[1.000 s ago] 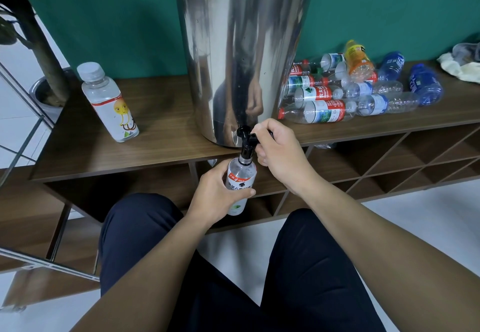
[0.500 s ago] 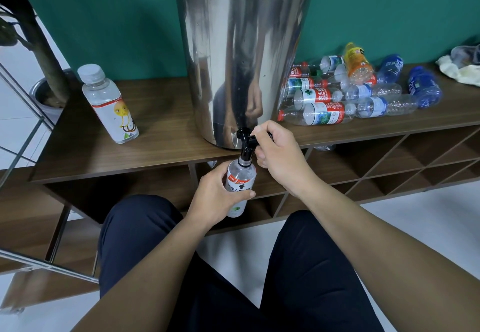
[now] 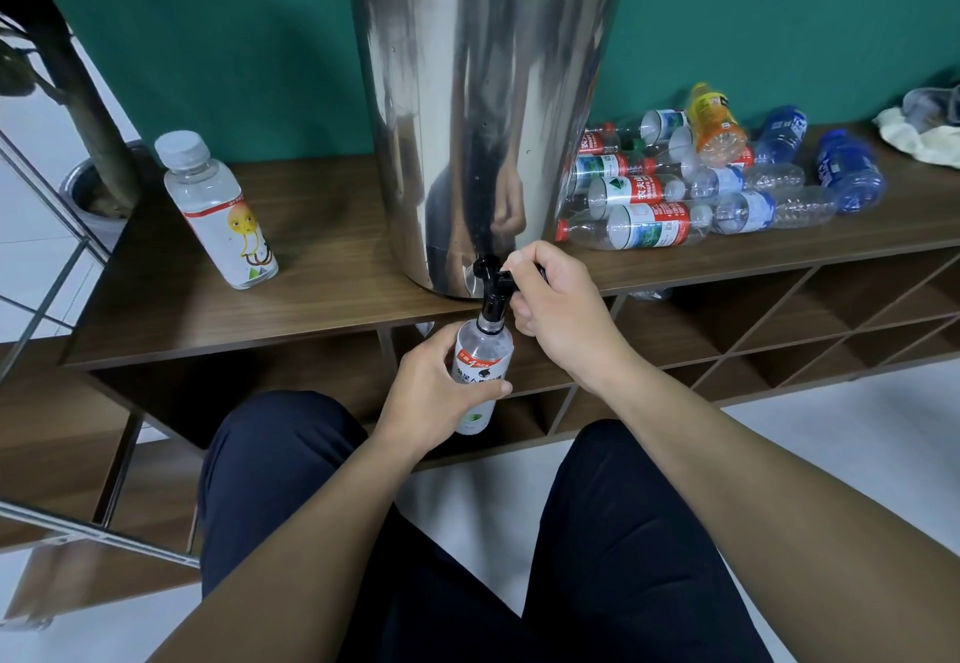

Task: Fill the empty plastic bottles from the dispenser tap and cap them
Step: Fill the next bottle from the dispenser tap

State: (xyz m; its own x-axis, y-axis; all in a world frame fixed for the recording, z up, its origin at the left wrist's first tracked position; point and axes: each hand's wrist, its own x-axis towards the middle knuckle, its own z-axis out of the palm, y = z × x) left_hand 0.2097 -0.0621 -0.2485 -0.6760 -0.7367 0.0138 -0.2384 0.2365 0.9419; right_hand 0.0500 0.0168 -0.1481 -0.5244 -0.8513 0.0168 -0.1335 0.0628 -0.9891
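A tall steel dispenser point(image 3: 483, 132) stands on the wooden shelf point(image 3: 322, 267), its black tap point(image 3: 492, 293) jutting over the front edge. My left hand point(image 3: 434, 395) grips a clear plastic bottle point(image 3: 482, 350) with a red-and-white label, its open mouth right under the tap spout. My right hand point(image 3: 558, 311) is curled around the tap lever. A capped bottle with a yellow cartoon label point(image 3: 218, 210) stands upright to the dispenser's left. A pile of empty bottles point(image 3: 691, 189) lies on its side to the right.
A pale cloth point(image 3: 919, 135) lies at the shelf's far right. Open cubby compartments point(image 3: 753, 324) run under the shelf top. A plant pot point(image 3: 93, 195) and a metal frame point(image 3: 47, 293) stand at the left. My knees point(image 3: 291, 434) are just below the shelf.
Both hands stay where they were, the bottle held under the tap. The view shifted very slightly.
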